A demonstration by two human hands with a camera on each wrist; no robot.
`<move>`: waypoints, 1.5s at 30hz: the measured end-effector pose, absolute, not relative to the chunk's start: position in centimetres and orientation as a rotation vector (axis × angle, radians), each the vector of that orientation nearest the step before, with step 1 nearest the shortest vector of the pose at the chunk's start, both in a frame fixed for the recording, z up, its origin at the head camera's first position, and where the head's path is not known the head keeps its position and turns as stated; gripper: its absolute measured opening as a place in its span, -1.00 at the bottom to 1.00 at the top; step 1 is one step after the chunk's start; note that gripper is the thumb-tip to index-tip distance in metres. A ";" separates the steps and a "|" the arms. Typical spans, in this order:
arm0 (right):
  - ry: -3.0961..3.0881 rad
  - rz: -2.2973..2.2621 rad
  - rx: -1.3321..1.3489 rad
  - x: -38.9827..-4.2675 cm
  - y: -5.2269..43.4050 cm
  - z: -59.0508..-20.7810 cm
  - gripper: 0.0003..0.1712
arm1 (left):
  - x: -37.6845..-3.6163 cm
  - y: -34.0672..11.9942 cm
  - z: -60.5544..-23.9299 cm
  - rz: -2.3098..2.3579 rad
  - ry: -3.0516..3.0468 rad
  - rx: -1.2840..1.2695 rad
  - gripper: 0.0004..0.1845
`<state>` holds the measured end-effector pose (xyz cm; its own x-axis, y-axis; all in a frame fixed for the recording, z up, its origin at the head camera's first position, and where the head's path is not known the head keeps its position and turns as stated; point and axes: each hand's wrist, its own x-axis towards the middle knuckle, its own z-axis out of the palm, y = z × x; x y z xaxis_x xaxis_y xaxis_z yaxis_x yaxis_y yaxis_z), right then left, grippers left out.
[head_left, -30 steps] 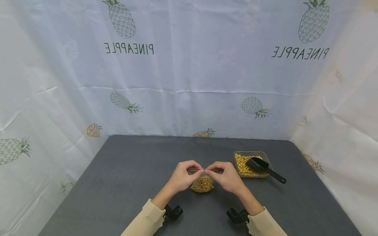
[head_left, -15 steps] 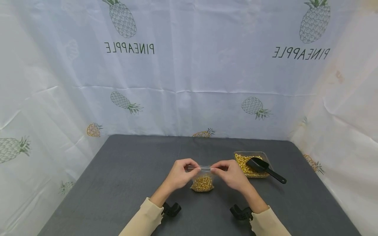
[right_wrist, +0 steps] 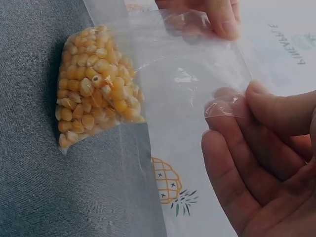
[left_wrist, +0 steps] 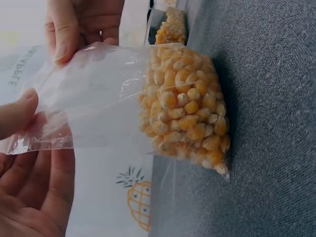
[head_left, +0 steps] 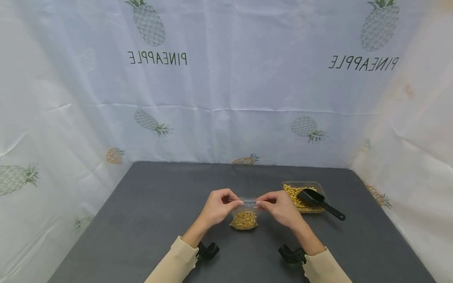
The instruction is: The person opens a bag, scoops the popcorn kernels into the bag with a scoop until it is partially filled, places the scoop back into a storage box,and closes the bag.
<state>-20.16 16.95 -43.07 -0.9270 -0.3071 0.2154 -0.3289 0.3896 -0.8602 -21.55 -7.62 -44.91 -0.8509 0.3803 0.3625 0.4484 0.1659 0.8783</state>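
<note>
Clear plastic forms the small bag [head_left: 244, 214] that stands near the middle of the dark grey table [head_left: 148, 220], its lower half packed with yellow corn kernels [left_wrist: 185, 116] and its bottom resting on the table surface. The left hand [head_left: 218, 207] pinches the top edge of the bag at its left end between thumb and curled fingers, and the right hand [head_left: 281, 207] pinches the same edge at its right end in the same way, so the strip between them runs level above the kernels. In the left wrist view the upper part of the bag is flat and see-through, with the thumb pressed on the film near its corner; in the right wrist view the thumb and forefinger of the right hand close on the opposite corner. Whether the mouth of the bag is sealed cannot be told.

To the right of the right hand, and slightly farther back, a clear rectangular tray [head_left: 320, 189] holds more loose kernels. A black scoop [head_left: 310, 197] lies in it, its handle sticking out over the near right rim toward the table's right side. Cream sleeves [head_left: 173, 263] cover both forearms. A pale cloth printed with pineapples [head_left: 226, 78] hangs behind and beside the table.
</note>
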 end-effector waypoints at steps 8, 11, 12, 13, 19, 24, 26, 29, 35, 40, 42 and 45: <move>-2.589 1.611 0.667 -19.9 17.0 -43.1 -0.85 | -21.0 -6.6 -45.3 -1.797 -2.334 -0.895 -0.91; -2.587 1.607 0.668 -19.8 16.8 -43.1 -0.86 | -20.9 -6.2 -45.4 -1.787 -2.315 -0.897 -0.89; -2.586 1.607 0.666 -19.8 16.8 -43.1 -0.86 | -20.9 -6.1 -45.4 -1.780 -2.308 -0.894 -0.89; -2.587 1.609 0.663 -19.8 16.8 -43.1 -0.86 | -20.9 -6.1 -45.5 -1.774 -2.300 -0.893 -0.90; -2.590 1.619 0.669 -19.8 16.8 -43.0 -0.85 | -21.0 -6.1 -45.5 -1.739 -2.286 -0.916 -0.91; -2.585 1.664 0.658 -19.8 17.0 -42.7 -0.83 | -21.3 -6.7 -45.4 -1.769 -2.306 -0.875 -0.90; -2.600 1.674 0.622 -19.8 17.1 -42.6 -0.83 | -21.5 -7.1 -45.2 -1.761 -2.320 -0.860 -0.88; -2.619 1.676 0.578 -19.9 17.3 -42.4 -0.82 | -21.8 -7.7 -45.0 -1.739 -2.345 -0.847 -0.88; -2.623 1.647 0.550 -20.1 17.3 -42.6 -0.85 | -21.9 -8.3 -44.7 -1.781 -2.371 -0.814 -0.89; -2.614 1.689 0.528 -19.9 17.4 -42.4 -0.85 | -22.0 -8.4 -44.6 -1.876 -2.366 -0.818 -0.89; -2.600 1.720 0.542 -19.8 17.5 -42.2 -0.84 | -22.0 -8.3 -44.5 -1.893 -2.361 -0.825 -0.89; -2.580 1.788 0.585 -19.8 17.6 -42.0 -0.81 | -21.8 -8.3 -44.3 -1.883 -2.364 -0.818 -0.90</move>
<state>-19.83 17.60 -42.04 -0.9316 -0.3248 0.1632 -0.2668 0.3062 -0.9138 -21.85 -8.32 -44.32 -0.8634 0.3884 0.3220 0.4008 0.1405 0.9053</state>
